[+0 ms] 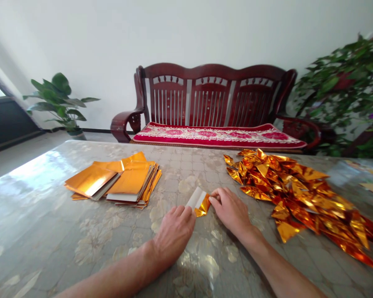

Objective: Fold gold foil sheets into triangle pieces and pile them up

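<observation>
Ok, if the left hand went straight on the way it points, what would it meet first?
The folded foil paper touching the left hand; beyond it, probably the right hand, though depth is hard to judge from this single view.

The half-folded paper (202, 206) pairs a shiny, metallic-looking foil face with a matt, papery side. The stack of sheets (129, 180) shows the same foil, smooth and glossy; the pile of folded pieces (294, 188) looks sharply creased and mirror-bright. The table (112, 244) has a slick, reflective top. The bench (209, 101) is polished wood, its mat (217, 135) cloth, the wall (174, 29) smooth and matt.
</observation>
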Motion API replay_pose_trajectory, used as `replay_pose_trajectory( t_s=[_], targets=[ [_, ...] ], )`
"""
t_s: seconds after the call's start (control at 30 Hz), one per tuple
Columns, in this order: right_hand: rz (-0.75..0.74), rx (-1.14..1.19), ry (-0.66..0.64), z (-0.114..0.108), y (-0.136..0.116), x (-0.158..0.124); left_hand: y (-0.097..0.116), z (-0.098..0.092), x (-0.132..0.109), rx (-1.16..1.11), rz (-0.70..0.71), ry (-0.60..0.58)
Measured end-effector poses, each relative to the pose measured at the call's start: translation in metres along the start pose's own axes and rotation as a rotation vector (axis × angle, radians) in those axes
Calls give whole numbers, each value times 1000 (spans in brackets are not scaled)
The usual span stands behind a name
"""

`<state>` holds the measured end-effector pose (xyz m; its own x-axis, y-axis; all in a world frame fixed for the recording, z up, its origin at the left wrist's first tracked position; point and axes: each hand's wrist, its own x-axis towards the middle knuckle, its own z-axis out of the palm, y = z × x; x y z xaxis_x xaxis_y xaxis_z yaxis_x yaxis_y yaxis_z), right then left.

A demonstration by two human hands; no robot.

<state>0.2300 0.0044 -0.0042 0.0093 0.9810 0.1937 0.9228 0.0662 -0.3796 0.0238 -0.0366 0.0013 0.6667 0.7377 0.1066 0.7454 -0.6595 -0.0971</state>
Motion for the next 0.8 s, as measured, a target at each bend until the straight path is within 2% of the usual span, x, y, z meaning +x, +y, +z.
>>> replay_pose_trajectory(
  t_s=[0.17, 0.4, 0.6, 0.8],
  targets=[
    [-4, -10, -2, 2, -3, 0, 0, -1, 2, -31, 10, -7],
    [-20, -64, 40, 7, -11, 3, -16, 7, 14, -170, -9, 140],
    [-16, 14, 22, 5, -14, 4, -22, 8, 19, -266, 119, 140],
    [100, 125, -63, 2, -15, 6, -19, 3, 18, -225, 201, 153]
  ],
)
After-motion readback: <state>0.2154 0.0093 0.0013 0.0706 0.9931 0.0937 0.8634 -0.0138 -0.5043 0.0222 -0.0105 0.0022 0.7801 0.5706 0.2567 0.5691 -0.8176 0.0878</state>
